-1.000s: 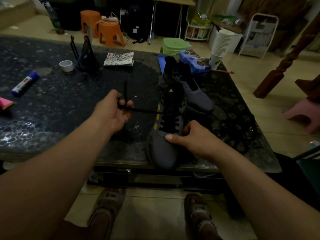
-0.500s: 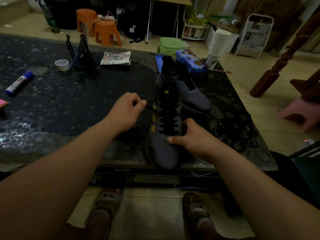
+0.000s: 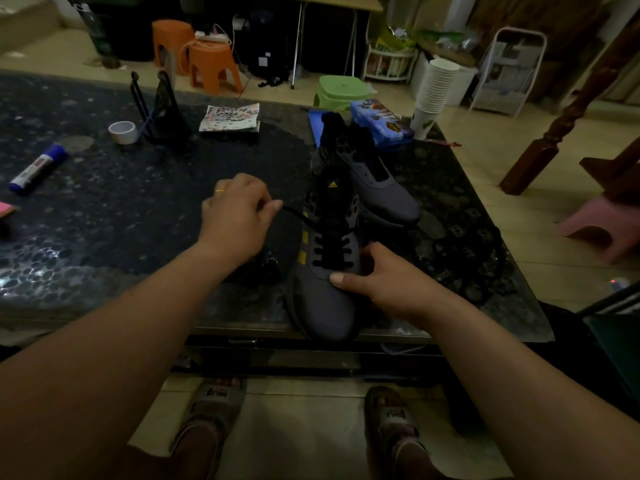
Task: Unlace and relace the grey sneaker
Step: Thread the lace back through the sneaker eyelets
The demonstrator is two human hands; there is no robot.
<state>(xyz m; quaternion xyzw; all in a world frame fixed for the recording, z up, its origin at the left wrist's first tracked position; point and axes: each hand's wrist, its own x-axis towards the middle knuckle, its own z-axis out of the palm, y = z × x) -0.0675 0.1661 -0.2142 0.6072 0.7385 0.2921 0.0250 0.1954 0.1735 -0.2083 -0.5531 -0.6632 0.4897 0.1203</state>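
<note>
Far left of the grey sneaker (image 3: 323, 299), a blue-capped marker (image 3: 36, 169) lies on the dark table (image 3: 104, 220), with a tape roll (image 3: 122, 132) beyond it. Just left of the sneaker, the left hand (image 3: 239, 216) pinches the black lace (image 3: 299, 218) between thumb and forefinger; the lace runs to the shoe's left eyelets. The sneaker stands at the table's near edge, toe toward the person. The right hand (image 3: 381, 282) grips its right side, thumb across the upper below the lacing. Behind and right of it lies a second sneaker (image 3: 384, 192).
</note>
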